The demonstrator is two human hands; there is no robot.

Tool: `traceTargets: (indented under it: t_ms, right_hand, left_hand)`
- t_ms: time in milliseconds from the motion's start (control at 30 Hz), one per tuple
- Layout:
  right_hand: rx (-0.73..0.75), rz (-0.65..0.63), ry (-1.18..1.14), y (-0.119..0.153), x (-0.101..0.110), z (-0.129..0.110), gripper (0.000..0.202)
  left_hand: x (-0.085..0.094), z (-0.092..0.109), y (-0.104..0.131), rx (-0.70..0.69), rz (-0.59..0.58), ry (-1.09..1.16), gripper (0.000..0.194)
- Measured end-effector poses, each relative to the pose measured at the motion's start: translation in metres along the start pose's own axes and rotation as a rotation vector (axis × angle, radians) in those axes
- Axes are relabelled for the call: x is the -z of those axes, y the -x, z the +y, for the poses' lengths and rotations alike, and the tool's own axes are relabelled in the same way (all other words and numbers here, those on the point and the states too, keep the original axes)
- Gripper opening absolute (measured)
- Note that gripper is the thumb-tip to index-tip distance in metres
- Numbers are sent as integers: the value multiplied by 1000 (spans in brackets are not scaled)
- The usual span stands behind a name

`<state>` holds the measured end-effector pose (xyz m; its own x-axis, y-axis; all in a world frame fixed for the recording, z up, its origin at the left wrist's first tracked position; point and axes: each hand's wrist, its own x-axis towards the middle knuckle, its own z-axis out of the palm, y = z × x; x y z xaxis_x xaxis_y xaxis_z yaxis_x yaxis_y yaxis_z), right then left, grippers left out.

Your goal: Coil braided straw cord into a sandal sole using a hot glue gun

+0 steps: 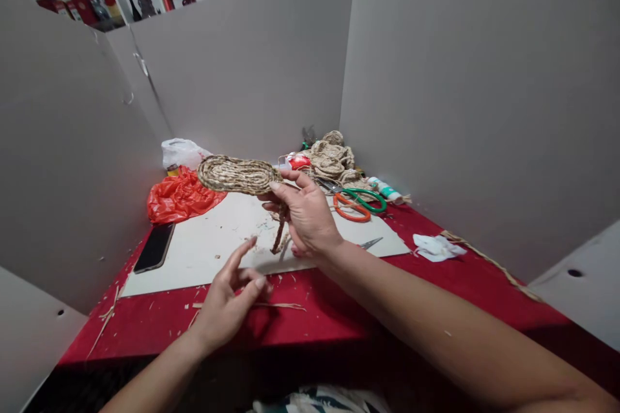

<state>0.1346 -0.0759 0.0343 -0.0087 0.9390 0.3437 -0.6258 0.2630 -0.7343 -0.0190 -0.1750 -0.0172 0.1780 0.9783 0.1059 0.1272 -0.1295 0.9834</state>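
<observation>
My right hand [310,213] grips one end of a coiled straw sole [237,174], a flat oval of braided cord held up above the table. From the gripped end a short braided tail [279,229] hangs down beside my fingers. My left hand [232,293] hovers lower and to the left, over the front edge of the white board [194,271]. Its index finger is stretched out, the thumb stands apart, and it holds nothing. The underside of the sole and some fingers of my right hand are hidden.
Scissors [361,200] with green and orange handles lie right of my right hand, before a heap of braided straw [332,158]. A phone [154,248], red plastic bag [179,197] and white tissue [437,248] lie on the red-covered table [310,322]. Grey panels [460,90] enclose it.
</observation>
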Motion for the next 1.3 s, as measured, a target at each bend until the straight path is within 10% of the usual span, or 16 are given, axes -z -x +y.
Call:
traceTargets:
  t_ms: [300, 567, 1067, 1300]
  right_hand:
    - [-54, -451, 320, 11, 19, -34, 22]
    - [-145, -753, 565, 29, 16, -14, 19]
    - [-68, -817, 669, 17, 22, -2, 14]
    - [279, -791, 819, 9, 33, 7, 11]
  left_hand:
    - [80, 19, -18, -158, 483, 111, 49]
    - [50, 44, -25, 30, 35, 132, 21]
    - [41, 24, -34, 229, -41, 232, 15]
    - [42, 19, -39, 303, -104, 291, 15]
